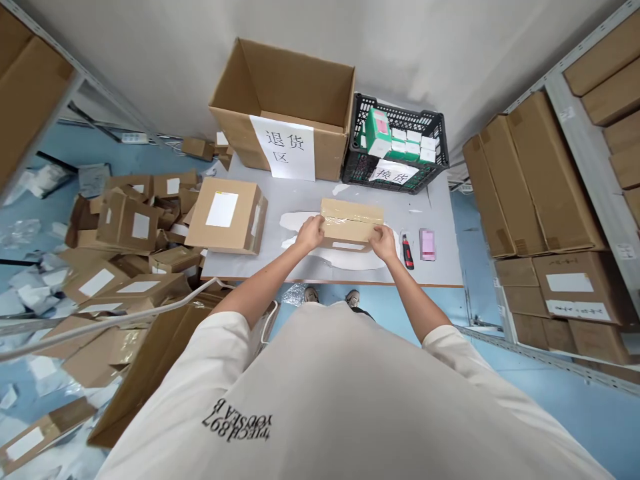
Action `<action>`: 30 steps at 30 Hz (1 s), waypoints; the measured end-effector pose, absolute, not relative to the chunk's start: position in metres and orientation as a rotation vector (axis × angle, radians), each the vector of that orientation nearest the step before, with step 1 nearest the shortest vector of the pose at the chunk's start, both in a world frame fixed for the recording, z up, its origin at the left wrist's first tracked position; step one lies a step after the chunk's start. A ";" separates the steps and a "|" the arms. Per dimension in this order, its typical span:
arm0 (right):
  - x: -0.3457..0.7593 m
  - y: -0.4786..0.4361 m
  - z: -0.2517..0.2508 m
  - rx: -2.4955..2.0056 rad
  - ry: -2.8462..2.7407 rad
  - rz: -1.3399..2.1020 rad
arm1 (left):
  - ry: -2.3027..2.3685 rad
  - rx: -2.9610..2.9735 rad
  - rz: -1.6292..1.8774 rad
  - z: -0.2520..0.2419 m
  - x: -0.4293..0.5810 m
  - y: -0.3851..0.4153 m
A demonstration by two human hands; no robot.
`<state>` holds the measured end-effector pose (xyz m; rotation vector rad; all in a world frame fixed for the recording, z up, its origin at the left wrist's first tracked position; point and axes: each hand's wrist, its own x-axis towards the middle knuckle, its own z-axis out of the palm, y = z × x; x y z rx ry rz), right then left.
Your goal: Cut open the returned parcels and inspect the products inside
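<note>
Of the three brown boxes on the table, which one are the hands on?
The small taped box between the left hand and right hand; neither touches the large open box or the closed box at left.

My left fingers (315, 230) hold taped box (353, 212) at 9 o'clock | my right fingers (383, 240), 4 o'clock | desk (280, 263): red-black cutter (408, 253), 4 o'clock; black crate (356, 163), 1 o'clock

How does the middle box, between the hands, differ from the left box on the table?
The middle box is smaller than the left box. The left box has a white top label; the middle box, a white near-side label. Both are brown cardboard.
</note>
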<state>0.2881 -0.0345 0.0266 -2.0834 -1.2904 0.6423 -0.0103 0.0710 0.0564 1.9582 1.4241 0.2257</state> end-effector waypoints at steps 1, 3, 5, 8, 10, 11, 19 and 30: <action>0.294 -0.039 0.027 -2.089 -1.292 0.636 | 1.412 1.960 0.189 0.056 -0.005 0.068; 0.306 -0.046 0.027 -2.067 -1.297 0.649 | 1.411 1.989 0.140 0.057 0.004 0.064; 0.318 -0.053 0.025 -2.006 -1.277 0.691 | 1.437 2.069 0.132 0.060 0.012 0.060; 0.344 -0.061 0.018 -1.981 -1.147 0.708 | 1.412 2.225 0.140 0.067 0.025 0.055; 0.366 -0.067 0.010 -2.052 -1.040 0.697 | 1.329 2.298 0.129 0.071 0.034 0.052; 0.378 -0.071 0.006 -2.108 -0.999 0.706 | 1.289 2.323 0.117 0.072 0.037 0.050; 0.446 -0.102 -0.033 -2.545 -0.996 0.815 | 1.255 2.343 0.007 0.075 0.047 0.036; 0.450 -0.096 -0.065 -2.714 -1.410 0.814 | 1.342 2.313 -0.065 0.080 0.049 0.036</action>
